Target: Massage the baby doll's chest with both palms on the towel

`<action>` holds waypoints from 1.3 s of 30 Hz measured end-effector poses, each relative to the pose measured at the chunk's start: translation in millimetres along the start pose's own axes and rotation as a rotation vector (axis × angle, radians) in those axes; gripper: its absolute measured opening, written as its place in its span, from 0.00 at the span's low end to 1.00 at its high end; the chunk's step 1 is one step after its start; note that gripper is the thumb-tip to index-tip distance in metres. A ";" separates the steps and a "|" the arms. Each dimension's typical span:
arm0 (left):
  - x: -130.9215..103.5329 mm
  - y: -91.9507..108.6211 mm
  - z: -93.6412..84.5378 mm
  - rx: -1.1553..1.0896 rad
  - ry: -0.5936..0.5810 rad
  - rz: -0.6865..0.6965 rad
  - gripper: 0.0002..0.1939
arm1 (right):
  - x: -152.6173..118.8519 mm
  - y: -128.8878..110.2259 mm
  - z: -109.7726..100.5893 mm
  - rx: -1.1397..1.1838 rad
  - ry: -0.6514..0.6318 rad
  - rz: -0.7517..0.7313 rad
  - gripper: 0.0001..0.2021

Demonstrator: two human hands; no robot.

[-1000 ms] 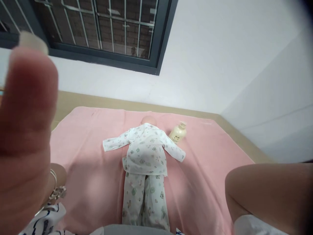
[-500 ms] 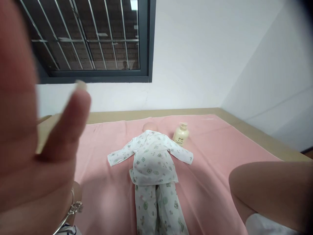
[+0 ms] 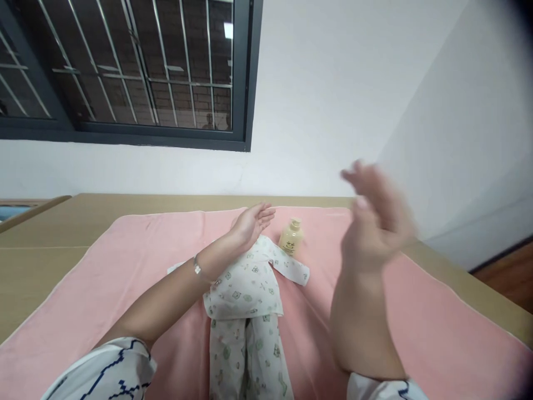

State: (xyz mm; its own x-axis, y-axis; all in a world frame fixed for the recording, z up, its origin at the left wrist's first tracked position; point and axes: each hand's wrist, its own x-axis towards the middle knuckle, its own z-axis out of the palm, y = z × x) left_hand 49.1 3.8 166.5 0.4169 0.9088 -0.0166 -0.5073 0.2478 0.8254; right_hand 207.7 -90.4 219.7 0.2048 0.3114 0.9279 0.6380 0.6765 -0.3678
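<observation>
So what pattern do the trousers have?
White trousers with small greenish prints, best seen in the head view.

The white shirt (image 3: 252, 286) and trousers (image 3: 227, 355) carry small green and brownish motifs; the blanket (image 3: 141, 250) is pink. The bottle (image 3: 291, 238) is pale yellow with dark print, the sleeves (image 3: 106, 369) white with navy lines.

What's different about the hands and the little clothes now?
The left hand moved from close to the camera, at the left, to farther forward, near the neck of the white shirt. The right hand came into view, raised at the right. Both look empty; no grabbing or letting go shows. The shirt, trousers and bottle stayed on the pink blanket.
</observation>
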 end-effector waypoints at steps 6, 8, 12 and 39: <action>42.7 -20.9 12.0 -0.255 0.048 -0.228 0.30 | -28.3 79.1 34.9 -0.492 -0.372 0.553 0.22; 46.7 -26.9 15.8 -0.296 0.039 -0.283 0.33 | -37.8 90.5 40.7 -0.594 -0.527 0.587 0.24; 55.3 -42.4 18.9 -0.355 -0.006 -0.366 0.37 | -53.6 88.8 46.8 -0.757 -0.735 0.527 0.25; -84.7 11.2 -23.0 -0.271 0.007 -0.182 0.30 | -101.6 -10.7 89.7 -0.190 -0.776 0.347 0.30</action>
State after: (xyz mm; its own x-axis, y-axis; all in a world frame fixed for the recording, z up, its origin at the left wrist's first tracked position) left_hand -9.2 -62.7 164.2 0.5144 0.8434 -0.1554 -0.6073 0.4861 0.6284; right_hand 113.5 -69.4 124.0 -0.1090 0.8933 0.4360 0.7605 0.3574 -0.5421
